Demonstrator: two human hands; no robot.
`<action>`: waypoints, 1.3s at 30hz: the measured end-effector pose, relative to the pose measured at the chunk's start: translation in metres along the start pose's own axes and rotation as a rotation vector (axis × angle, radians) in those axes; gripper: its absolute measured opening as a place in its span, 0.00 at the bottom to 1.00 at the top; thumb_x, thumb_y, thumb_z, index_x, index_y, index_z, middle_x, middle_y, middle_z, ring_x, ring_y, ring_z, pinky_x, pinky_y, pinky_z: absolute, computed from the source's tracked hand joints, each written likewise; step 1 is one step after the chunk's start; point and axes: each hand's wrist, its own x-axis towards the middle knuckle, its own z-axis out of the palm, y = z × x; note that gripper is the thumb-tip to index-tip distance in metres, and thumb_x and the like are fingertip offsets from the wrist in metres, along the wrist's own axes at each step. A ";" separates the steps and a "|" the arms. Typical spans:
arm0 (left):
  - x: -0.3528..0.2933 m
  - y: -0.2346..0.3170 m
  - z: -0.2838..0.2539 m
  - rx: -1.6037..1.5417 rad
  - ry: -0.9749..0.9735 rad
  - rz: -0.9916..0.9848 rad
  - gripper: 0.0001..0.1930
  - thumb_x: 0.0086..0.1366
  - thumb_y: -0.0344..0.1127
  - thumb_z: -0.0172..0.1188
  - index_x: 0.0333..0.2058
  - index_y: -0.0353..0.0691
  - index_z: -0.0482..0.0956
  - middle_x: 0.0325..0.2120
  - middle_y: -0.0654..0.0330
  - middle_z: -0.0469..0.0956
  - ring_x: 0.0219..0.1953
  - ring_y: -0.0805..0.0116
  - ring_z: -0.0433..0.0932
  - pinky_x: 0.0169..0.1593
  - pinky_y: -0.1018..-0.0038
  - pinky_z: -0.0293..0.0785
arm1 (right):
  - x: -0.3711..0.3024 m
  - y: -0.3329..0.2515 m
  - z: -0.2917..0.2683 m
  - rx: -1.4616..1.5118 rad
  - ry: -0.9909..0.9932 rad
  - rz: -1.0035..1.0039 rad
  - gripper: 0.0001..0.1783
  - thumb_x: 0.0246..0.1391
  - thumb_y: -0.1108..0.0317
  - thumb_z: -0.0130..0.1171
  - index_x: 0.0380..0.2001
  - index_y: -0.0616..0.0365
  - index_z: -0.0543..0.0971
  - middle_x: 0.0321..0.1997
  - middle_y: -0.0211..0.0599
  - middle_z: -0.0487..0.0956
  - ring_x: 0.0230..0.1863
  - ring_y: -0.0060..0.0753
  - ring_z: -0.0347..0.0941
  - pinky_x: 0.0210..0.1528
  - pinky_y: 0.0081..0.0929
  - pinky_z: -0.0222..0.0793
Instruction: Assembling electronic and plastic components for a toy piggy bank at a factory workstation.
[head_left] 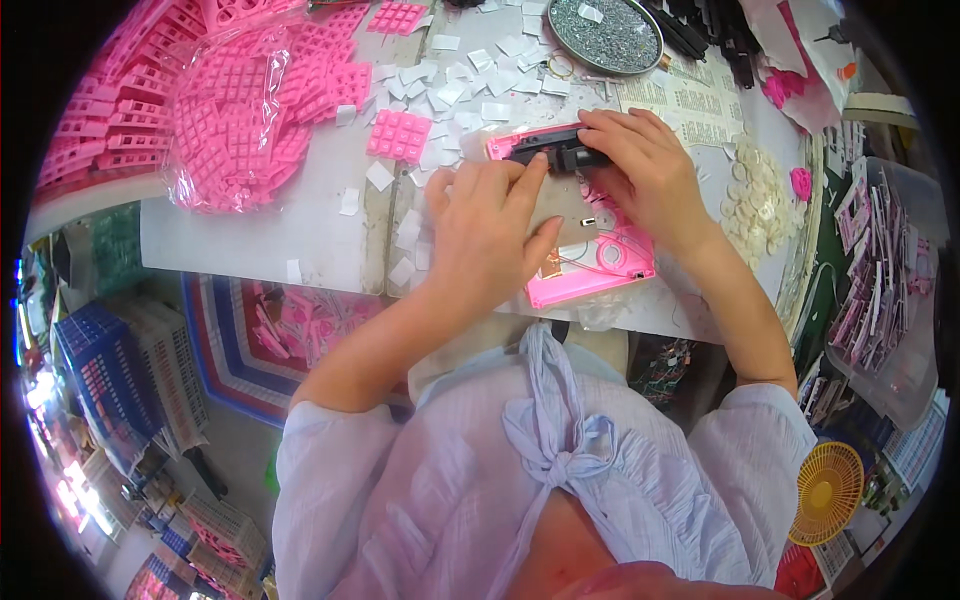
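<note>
A pink plastic casing (594, 287) lies on the table in front of me, with a flat grey-brown board (560, 212) and thin wires in it. Across its far end sits a long black plastic part (565, 152). My right hand (645, 175) has its fingers bent over the right end of that part; its thumb is mostly hidden. With fingers spread, my left hand (488, 225) presses a fingertip on the part's left half. The left thumb stands apart, over the board. What lies beneath the black part is hidden.
Small white squares (450, 92) lie scattered beyond the casing, near a pink keypad piece (400, 136). A bag of pink keypads (235, 140) stands left. Farther back is a round tray of small metal bits (605, 35). Pale rings (755, 200) are heaped right, beside a clear bin (890, 300).
</note>
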 end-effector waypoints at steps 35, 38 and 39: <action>0.075 -0.003 -0.007 -0.343 -0.026 0.261 0.05 0.57 0.29 0.67 0.34 0.44 0.84 0.29 0.63 0.82 0.33 0.66 0.77 0.46 0.67 0.61 | 0.048 -0.025 -0.085 1.349 0.499 0.346 0.20 0.63 0.64 0.51 0.56 0.60 0.67 0.19 0.24 0.63 0.19 0.21 0.56 0.26 0.27 0.57; 0.047 0.008 0.001 -0.395 0.076 0.244 0.07 0.56 0.28 0.67 0.35 0.44 0.84 0.28 0.65 0.82 0.33 0.67 0.77 0.45 0.67 0.59 | 0.043 -0.042 -0.069 1.513 0.519 -0.020 0.18 0.59 0.71 0.55 0.51 0.62 0.68 0.16 0.30 0.65 0.15 0.22 0.59 0.22 0.25 0.61; 0.043 0.010 0.003 -0.444 0.080 0.207 0.07 0.56 0.27 0.67 0.35 0.44 0.84 0.28 0.65 0.82 0.33 0.67 0.77 0.45 0.67 0.58 | 0.043 -0.049 -0.069 1.473 0.525 -0.011 0.17 0.59 0.70 0.58 0.48 0.62 0.67 0.17 0.31 0.67 0.15 0.22 0.60 0.21 0.26 0.62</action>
